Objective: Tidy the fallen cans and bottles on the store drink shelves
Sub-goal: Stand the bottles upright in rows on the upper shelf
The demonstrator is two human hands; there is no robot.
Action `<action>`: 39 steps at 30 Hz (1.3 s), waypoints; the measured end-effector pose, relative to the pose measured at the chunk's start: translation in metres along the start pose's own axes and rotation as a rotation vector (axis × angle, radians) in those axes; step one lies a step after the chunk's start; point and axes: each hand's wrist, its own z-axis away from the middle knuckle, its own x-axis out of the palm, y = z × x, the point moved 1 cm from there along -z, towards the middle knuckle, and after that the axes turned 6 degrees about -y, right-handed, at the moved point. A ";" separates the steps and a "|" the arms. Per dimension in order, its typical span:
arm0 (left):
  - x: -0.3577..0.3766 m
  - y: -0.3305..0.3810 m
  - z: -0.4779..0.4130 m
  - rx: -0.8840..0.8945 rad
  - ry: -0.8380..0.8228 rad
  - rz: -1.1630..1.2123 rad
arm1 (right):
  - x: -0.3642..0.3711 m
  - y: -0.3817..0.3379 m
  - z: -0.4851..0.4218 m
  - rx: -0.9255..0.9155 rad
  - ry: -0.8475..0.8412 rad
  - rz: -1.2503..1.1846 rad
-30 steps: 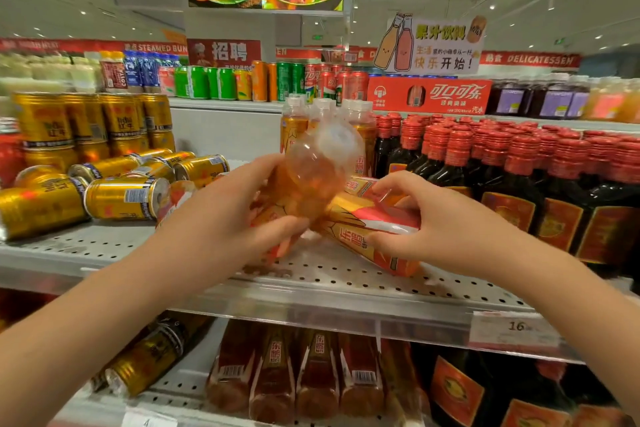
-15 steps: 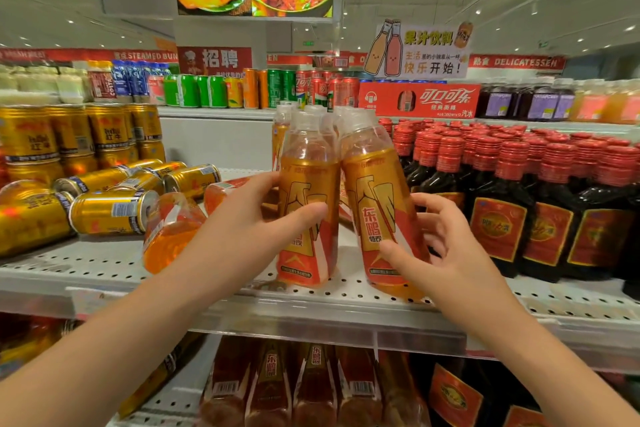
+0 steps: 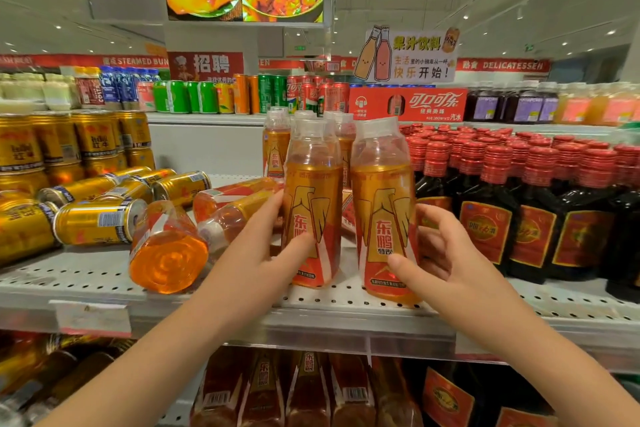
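Two orange energy-drink bottles are noted upright at the front of the perforated white shelf, side by side with a narrow gap between them. The left-standing bottle is gripped by the left hand: the thumb is laid across the lower label and the fingers are wrapped round the bottle's left side. The right-standing bottle is touched by the right hand: the thumb is set on the lower label, and the fingers are held loosely curved and spread beside the right flank. Whether they touch it cannot be told.

More bottles of the same kind are stood behind the pair. A fallen bottle is seen on its side just left of the left hand, base toward the camera. Two further fallen bottles are lying behind it. Toppled gold cans are lying at the shelf's left, in front of stacked upright gold cans. Dark red-capped bottles are ranked upright to the right.
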 end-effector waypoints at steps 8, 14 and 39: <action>0.007 -0.008 -0.009 -0.060 0.005 -0.032 | -0.004 0.003 0.004 -0.010 0.000 0.209; 0.017 -0.007 -0.018 -0.064 0.033 -0.033 | -0.010 0.007 0.008 0.002 -0.003 0.106; 0.054 0.015 -0.033 -0.063 -0.086 0.112 | -0.025 -0.009 0.038 0.077 -0.053 0.221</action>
